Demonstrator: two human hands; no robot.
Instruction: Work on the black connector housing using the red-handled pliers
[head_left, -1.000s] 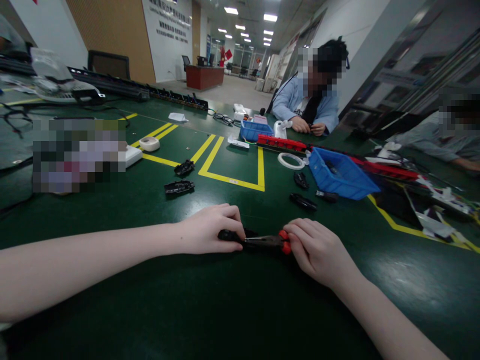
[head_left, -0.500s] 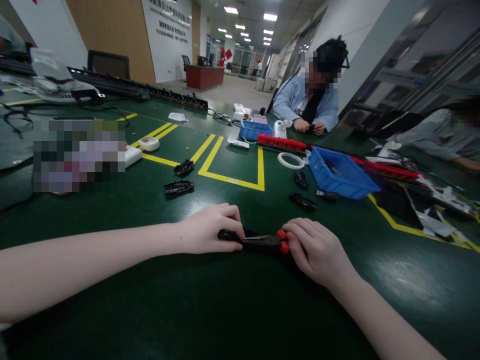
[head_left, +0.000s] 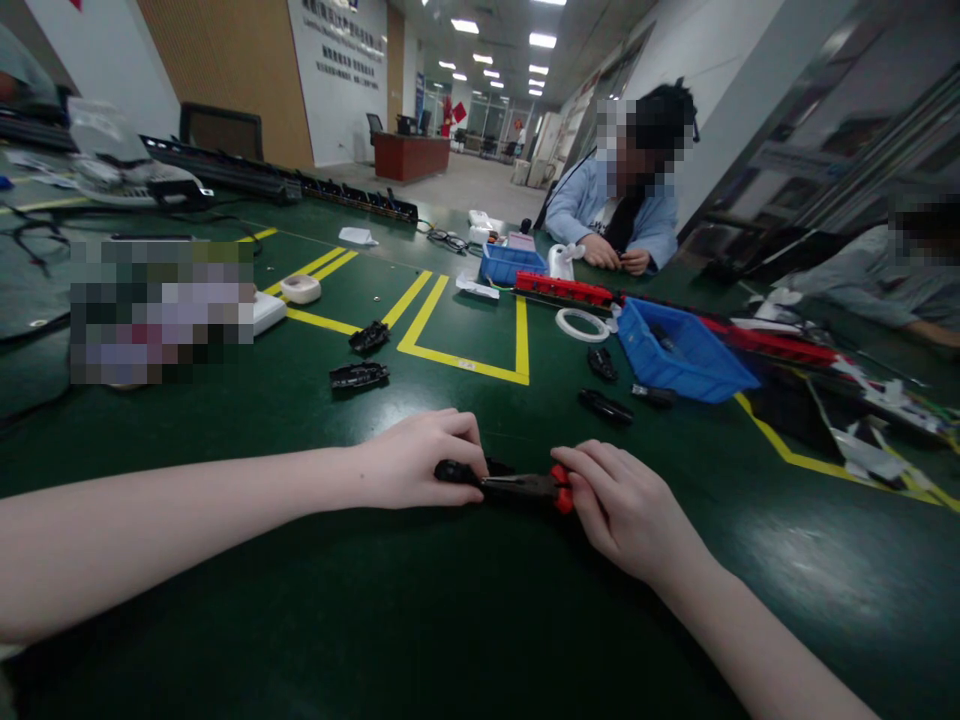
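Observation:
Low over the green table, my left hand [head_left: 427, 462] is closed around a small black plastic part [head_left: 455, 471], mostly covered by the fingers. My right hand [head_left: 626, 505] grips needle-nose pliers [head_left: 529, 486] by their red handles. The plier tips point left and meet the black part at my left fingertips; whether they pinch it I cannot tell. Beyond my left hand lie two black plastic shell pieces [head_left: 360, 376]. Several more black pieces, among them a long one [head_left: 605, 406], lie beyond my right hand.
A blue bin [head_left: 682, 350] stands at the right, near a white tape ring [head_left: 583, 324] and a red strip [head_left: 574, 288]. A cream tape roll [head_left: 301, 289] sits at the left by a white box [head_left: 266, 314]. Across the table sits a person in a blue shirt [head_left: 652, 210].
My right hand and the pliers have shifted slightly left, and the fingers sit a little further over the red handles. My left hand has hardly moved.

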